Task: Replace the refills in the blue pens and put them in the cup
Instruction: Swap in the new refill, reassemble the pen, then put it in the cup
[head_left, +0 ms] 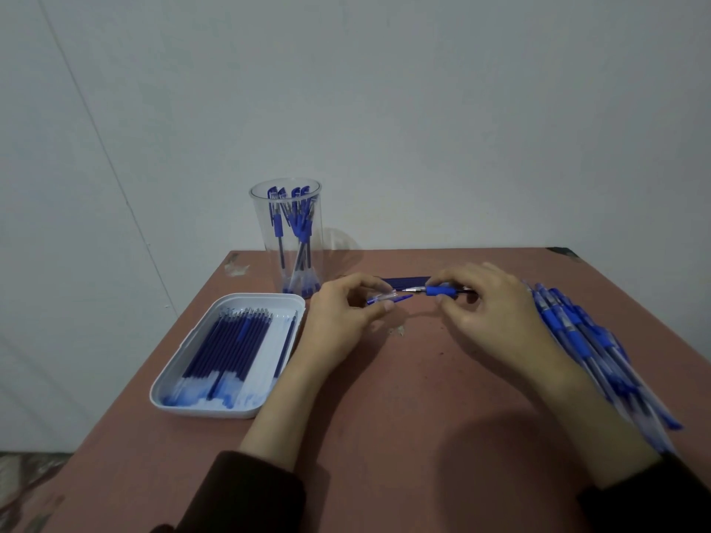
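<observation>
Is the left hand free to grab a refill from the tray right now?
Likely not yet: the tray lies right beside the left hand, nothing between, but that hand pinches a pen piece.

The right forearm (538,363) partly hides the blurred pen pile (573,325); sleeves (250,494) are cropped below.

Left hand (344,315): we see it pinch a clear-and-blue pen part (386,299) just above the table (384,398).
Right hand (490,311): its fingers grip a pen (438,290) at the blue grip, metal tip aimed at the other part. We cannot tell if the two touch.
Cup (286,240): clear and upright at the far edge, with blue pens standing inside.
Tray (200,411): white, on our left, holding a row of refills (231,344).
Pen pile (592,340): blue pens heaped beside our right wrist.
</observation>
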`<action>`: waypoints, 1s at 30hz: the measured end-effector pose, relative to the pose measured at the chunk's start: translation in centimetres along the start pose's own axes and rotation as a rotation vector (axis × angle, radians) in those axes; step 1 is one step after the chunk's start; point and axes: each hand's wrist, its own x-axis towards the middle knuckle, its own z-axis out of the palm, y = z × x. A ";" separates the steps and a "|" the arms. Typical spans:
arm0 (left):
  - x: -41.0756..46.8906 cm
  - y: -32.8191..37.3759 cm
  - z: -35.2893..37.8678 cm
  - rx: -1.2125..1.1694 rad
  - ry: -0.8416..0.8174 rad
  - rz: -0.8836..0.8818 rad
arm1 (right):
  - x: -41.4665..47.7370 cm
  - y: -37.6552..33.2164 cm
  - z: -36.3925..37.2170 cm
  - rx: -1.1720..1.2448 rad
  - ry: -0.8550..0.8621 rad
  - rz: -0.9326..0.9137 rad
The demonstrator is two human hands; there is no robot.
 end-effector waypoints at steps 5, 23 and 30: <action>-0.3 0.7 0.2 -0.006 -0.044 0.039 | -0.2 -0.4 0.0 -0.004 -0.046 -0.020; -0.3 0.5 0.2 0.014 -0.067 0.038 | -0.3 -1.0 0.8 0.169 -0.150 0.056; -0.2 1.1 0.9 -0.273 0.035 0.016 | -0.1 -0.8 1.3 0.365 -0.061 0.107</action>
